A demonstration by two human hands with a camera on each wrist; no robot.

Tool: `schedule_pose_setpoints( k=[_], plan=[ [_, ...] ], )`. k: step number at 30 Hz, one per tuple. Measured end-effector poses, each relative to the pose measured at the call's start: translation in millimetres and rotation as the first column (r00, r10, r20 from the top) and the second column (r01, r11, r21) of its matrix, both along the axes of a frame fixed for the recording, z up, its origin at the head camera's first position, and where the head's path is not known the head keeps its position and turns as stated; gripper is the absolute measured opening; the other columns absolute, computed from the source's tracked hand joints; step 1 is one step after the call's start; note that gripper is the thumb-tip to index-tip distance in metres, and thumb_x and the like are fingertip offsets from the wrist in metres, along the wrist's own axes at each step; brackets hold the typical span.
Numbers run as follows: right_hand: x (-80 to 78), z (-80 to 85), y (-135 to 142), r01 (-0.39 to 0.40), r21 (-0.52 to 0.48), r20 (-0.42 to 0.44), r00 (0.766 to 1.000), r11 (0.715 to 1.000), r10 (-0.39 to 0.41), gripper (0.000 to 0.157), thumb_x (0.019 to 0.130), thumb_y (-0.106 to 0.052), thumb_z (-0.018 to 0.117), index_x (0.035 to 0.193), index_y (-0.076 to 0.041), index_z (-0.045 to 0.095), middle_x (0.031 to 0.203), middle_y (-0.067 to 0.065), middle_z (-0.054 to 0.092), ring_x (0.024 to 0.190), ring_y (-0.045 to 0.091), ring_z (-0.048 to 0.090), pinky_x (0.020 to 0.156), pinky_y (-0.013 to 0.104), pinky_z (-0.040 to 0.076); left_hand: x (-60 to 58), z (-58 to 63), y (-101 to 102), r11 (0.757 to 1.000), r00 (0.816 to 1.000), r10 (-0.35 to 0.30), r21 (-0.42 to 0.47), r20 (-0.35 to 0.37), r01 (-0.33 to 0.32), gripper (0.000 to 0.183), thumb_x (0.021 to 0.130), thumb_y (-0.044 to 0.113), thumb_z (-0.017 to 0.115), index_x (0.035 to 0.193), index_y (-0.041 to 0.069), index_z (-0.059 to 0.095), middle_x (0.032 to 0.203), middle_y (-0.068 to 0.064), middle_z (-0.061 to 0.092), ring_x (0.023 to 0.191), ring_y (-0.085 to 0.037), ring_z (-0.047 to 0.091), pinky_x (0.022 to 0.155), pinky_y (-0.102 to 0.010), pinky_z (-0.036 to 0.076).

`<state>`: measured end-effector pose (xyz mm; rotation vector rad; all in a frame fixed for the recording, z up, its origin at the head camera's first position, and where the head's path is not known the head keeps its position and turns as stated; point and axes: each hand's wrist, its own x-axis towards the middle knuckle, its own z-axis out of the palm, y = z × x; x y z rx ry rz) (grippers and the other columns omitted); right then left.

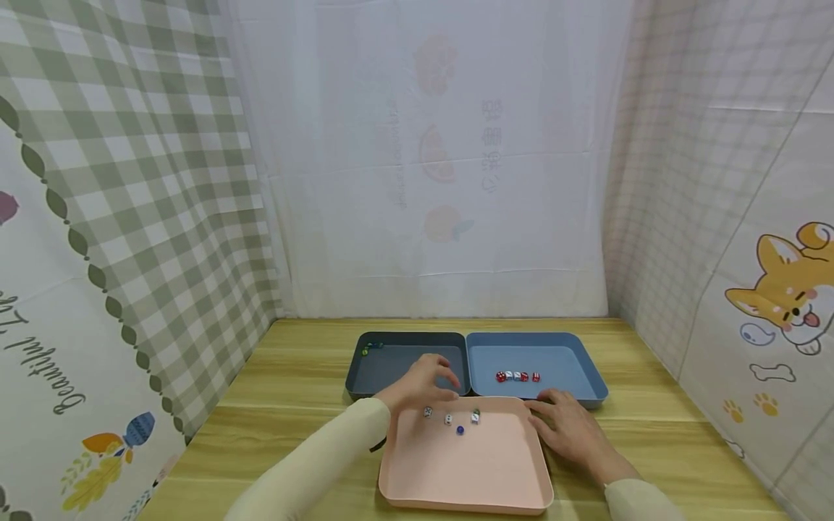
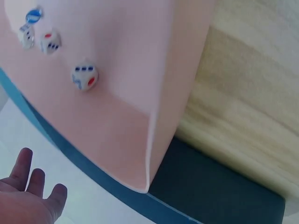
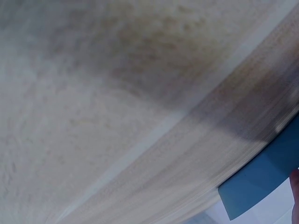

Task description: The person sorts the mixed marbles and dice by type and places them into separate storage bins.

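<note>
A pink tray (image 1: 465, 477) lies nearest the person. In its far half are white dice (image 1: 448, 419) with red and blue pips, and a small blue ball (image 1: 460, 430). My left hand (image 1: 422, 382) hovers over the near right part of the dark tray (image 1: 404, 362), by the pink tray's far rim. Its fingers are spread apart in the left wrist view, with nothing seen between them. My right hand (image 1: 570, 428) rests at the pink tray's right far corner, fingertips close to the front wall of the blue tray (image 1: 528, 354).
Red and white dice (image 1: 517, 376) stand in a row in the blue tray. Small green pieces (image 1: 365, 352) lie in the dark tray's far left corner. The two back trays sit side by side on a wooden table (image 1: 293, 405), with cloth curtains (image 1: 430, 181) around it.
</note>
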<state>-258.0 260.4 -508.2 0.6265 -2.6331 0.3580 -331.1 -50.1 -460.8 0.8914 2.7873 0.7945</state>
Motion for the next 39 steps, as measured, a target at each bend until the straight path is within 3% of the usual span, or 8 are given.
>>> schedule_pose_setpoints(
  k=[4,14,19,25,32,39],
  plan=[
    [0.2,-0.2,0.3,-0.006,-0.001,-0.002,1.0,1.0,0.006,0.026,0.088,-0.02,0.073,0.114,-0.014,0.076,0.106,0.007,0.062,0.096,0.029,0.058,0.081,0.048,0.051,1.8,-4.3,6.0,0.994,0.997,-0.044,-0.104,-0.067,0.037,0.01,0.091,0.029,0.073,0.101,0.027,0.077,0.143,-0.009,0.049,0.137,-0.029,0.036,0.112,-0.05,0.029],
    [-1.1,-2.0,0.8,-0.007,-0.003,-0.018,1.0,1.0,0.007,0.026,0.088,-0.02,0.074,0.113,-0.013,0.076,0.105,0.008,0.062,0.095,0.029,0.058,0.082,0.048,0.05,5.7,-13.4,13.7,0.965,0.991,-0.082,-0.255,-0.106,0.053,0.008,0.086,0.037,0.077,0.093,0.034,0.077,0.146,-0.007,0.048,0.141,-0.028,0.033,0.115,-0.047,0.024],
    [0.0,-1.3,0.2,-0.011,-0.001,-0.019,1.0,1.0,0.011,0.026,0.088,-0.02,0.073,0.113,-0.012,0.076,0.105,0.008,0.062,0.095,0.029,0.057,0.082,0.048,0.05,11.2,-10.9,18.1,0.925,0.982,-0.153,-0.367,-0.113,0.102,0.006,0.086,0.039,0.077,0.091,0.036,0.076,0.144,-0.002,0.05,0.142,-0.024,0.031,0.116,-0.05,0.022],
    [1.2,-0.5,-0.7,-0.012,-0.016,-0.019,1.0,1.0,0.012,0.026,0.087,-0.018,0.074,0.112,-0.012,0.076,0.104,0.008,0.062,0.094,0.029,0.057,0.081,0.048,0.05,15.6,-8.4,24.0,0.871,0.951,-0.25,-0.471,-0.182,0.139,0.007,0.085,0.041,0.078,0.09,0.038,0.075,0.143,0.0,0.052,0.142,-0.023,0.031,0.115,-0.051,0.023],
    [1.0,-1.1,-0.9,-0.005,-0.014,-0.007,1.0,1.0,0.005,0.026,0.088,-0.019,0.074,0.113,-0.013,0.076,0.106,0.008,0.062,0.096,0.029,0.057,0.082,0.048,0.05,17.7,-14.7,29.2,0.833,0.937,-0.259,-0.544,-0.233,0.095,0.007,0.082,0.044,0.08,0.083,0.041,0.073,0.144,0.001,0.049,0.142,-0.022,0.032,0.115,-0.05,0.024],
    [1.3,-0.3,-0.6,-0.009,-0.016,-0.016,1.0,1.0,0.009,0.026,0.087,-0.019,0.074,0.113,-0.013,0.076,0.105,0.007,0.061,0.095,0.029,0.057,0.082,0.048,0.05,17.1,-15.8,30.2,0.826,0.938,-0.265,-0.554,-0.225,0.1,0.006,0.082,0.045,0.079,0.084,0.042,0.074,0.144,0.002,0.049,0.142,-0.021,0.032,0.115,-0.049,0.025]
  ],
)
